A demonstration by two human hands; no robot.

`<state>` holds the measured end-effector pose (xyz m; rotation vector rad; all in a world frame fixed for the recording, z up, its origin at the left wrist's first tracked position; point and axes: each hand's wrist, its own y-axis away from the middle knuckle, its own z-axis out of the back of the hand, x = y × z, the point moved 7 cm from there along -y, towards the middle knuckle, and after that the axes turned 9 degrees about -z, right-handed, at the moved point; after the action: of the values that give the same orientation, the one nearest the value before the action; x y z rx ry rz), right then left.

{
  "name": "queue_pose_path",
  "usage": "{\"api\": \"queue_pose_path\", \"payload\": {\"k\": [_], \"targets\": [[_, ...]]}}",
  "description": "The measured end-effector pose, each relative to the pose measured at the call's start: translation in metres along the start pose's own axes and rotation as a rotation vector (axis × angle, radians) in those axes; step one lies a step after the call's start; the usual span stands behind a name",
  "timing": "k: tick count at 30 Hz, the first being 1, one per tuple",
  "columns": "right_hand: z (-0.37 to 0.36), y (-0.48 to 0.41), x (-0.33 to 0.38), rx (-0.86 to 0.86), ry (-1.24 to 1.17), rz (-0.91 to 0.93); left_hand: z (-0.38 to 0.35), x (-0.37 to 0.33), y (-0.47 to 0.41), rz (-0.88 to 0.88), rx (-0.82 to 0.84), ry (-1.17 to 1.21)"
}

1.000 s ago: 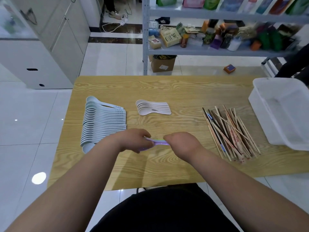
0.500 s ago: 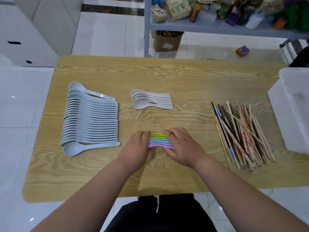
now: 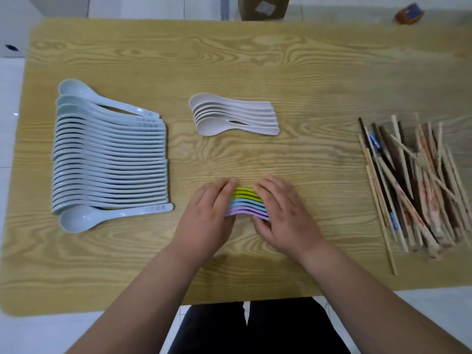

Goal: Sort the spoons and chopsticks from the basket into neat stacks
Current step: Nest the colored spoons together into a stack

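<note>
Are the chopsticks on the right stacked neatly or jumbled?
Jumbled. The chopsticks lie in a loose heap, several crossing at angles, with one stray stick jutting out toward the near edge.

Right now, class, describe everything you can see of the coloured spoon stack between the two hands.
The coloured spoon stack is a nested set that looks like smooth plastic: yellow-green ones at the far side, then blue, then purple nearest the person. Only the gently arched middle shows; both ends are hidden. It lies crosswise on the wooden table. The left hand covers its left end and the right hand its right end, fingers laid fairly straight against it.
</note>
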<state>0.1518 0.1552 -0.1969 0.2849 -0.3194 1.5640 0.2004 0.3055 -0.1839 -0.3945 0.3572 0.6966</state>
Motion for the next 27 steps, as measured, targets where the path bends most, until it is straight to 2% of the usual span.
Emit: {"api": "queue_pose_path", "payload": {"k": [10,27], "targets": [[-0.005,-0.026,-0.008,0.039,0.149,0.067,0.002,0.022,-0.012,0.005,-0.016,-0.018],[-0.009,-0.049,-0.014,0.02,0.184,0.093,0.0,0.035,-0.025,-0.022,0.065,-0.162]]}}
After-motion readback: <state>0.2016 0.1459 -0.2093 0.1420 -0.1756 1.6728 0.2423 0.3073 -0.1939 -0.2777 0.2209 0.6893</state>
